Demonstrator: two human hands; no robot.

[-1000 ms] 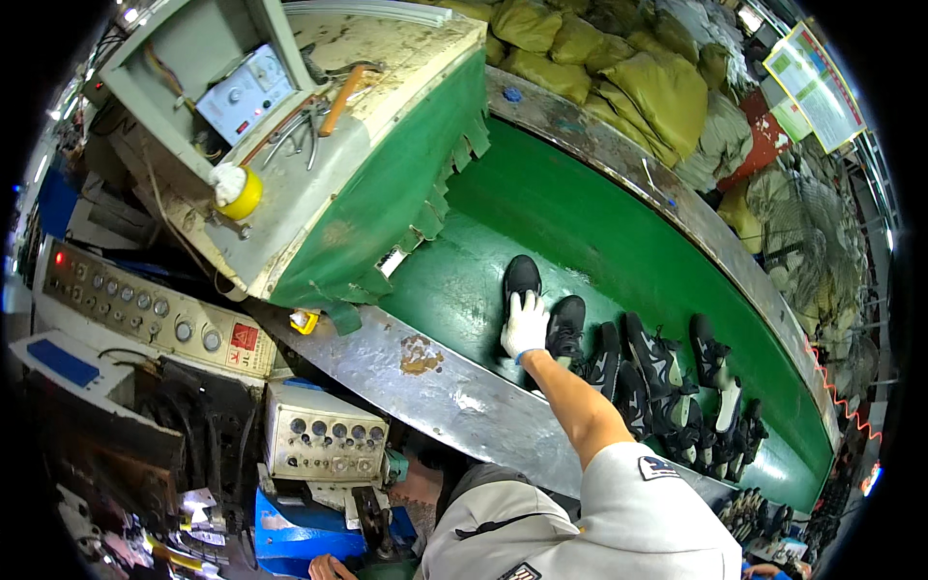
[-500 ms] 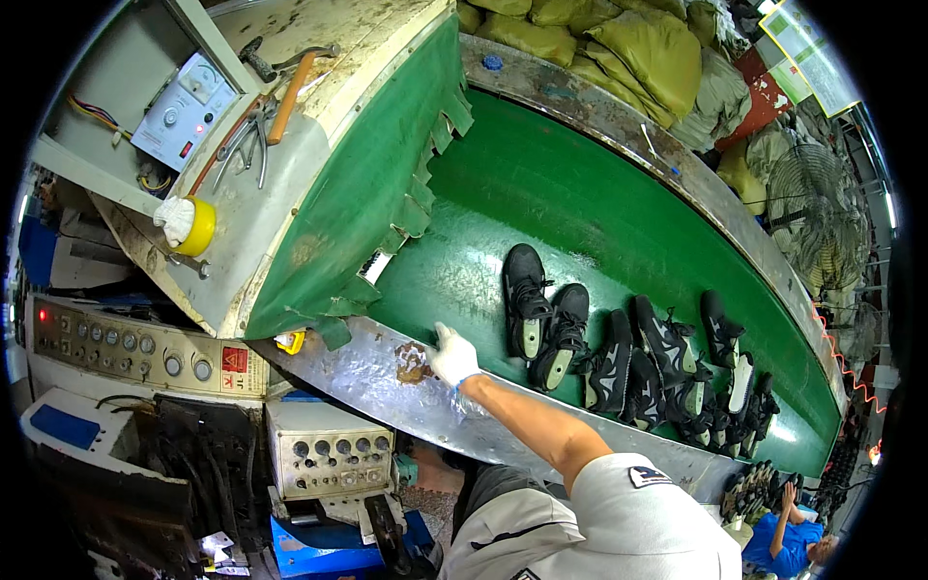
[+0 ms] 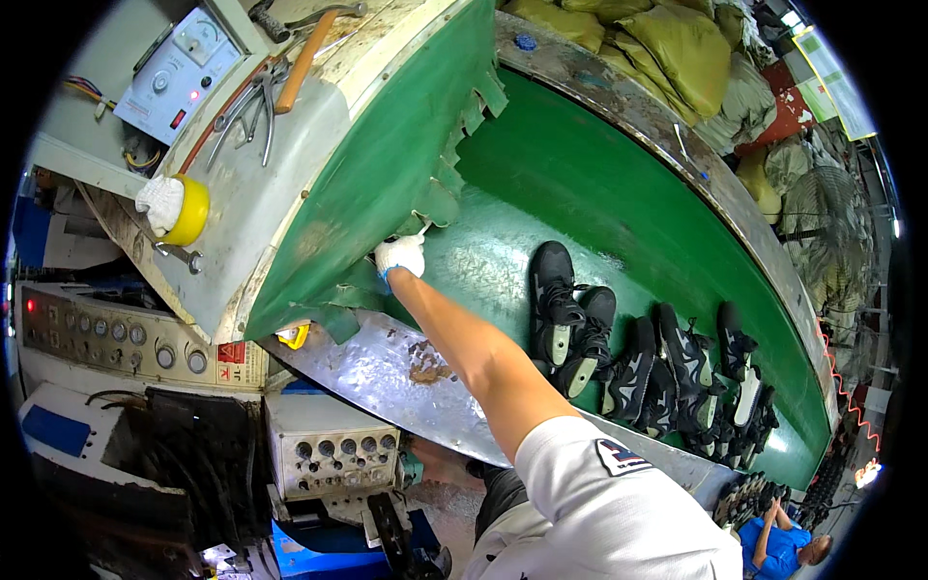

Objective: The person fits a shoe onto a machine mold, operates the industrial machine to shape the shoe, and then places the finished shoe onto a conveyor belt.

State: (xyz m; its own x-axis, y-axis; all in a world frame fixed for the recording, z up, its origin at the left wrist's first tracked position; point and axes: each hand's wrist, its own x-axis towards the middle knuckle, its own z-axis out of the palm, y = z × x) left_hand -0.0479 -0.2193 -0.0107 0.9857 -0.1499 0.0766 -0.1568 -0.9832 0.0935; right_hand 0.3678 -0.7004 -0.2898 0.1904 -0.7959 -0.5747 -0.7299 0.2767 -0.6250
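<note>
Shoes [image 3: 638, 362] — a black row on the green belt [image 3: 580, 193], none picked up yet | right hand [image 3: 401, 256], gloved, off the shoes' left end, pinching a small white piece at the green flaps [image 3: 454, 184] | left hand unseen

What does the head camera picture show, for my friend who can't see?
A gloved right hand reaches to the torn green flaps at a machine's mouth. Black shoes lie in a row on the green belt beside it.
</note>
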